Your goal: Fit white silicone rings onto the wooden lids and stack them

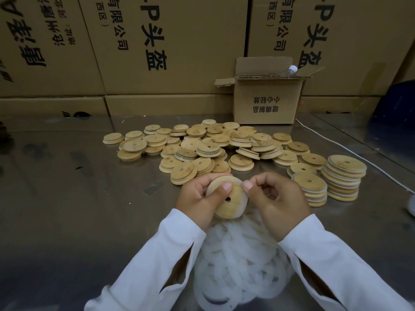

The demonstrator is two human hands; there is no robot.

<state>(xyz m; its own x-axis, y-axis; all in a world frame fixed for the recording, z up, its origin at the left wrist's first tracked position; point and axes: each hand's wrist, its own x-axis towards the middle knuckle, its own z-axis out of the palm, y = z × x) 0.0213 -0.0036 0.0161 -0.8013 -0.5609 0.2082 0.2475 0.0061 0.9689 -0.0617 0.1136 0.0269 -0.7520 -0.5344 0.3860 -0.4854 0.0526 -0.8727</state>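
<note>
My left hand (197, 196) grips a round wooden lid (231, 205) with a centre hole, thumb pressed on its face. A white silicone ring (243, 204) runs round the lid's edge, and my right hand (278, 198) pinches that ring at the lid's upper right rim. Below my wrists lies a heap of loose white silicone rings (238, 265). A spread of loose wooden lids (202, 147) covers the table beyond my hands. Two stacks of ringed lids (343, 176) stand at the right, the shorter stack (312, 189) closer to my right hand.
The metal table (78, 187) reflects the big cardboard cartons (157, 41) walling its far edge. A small open cardboard box (267, 99) with a bottle (292, 70) in it stands behind the lids. A white cable (350, 151) runs along the right side.
</note>
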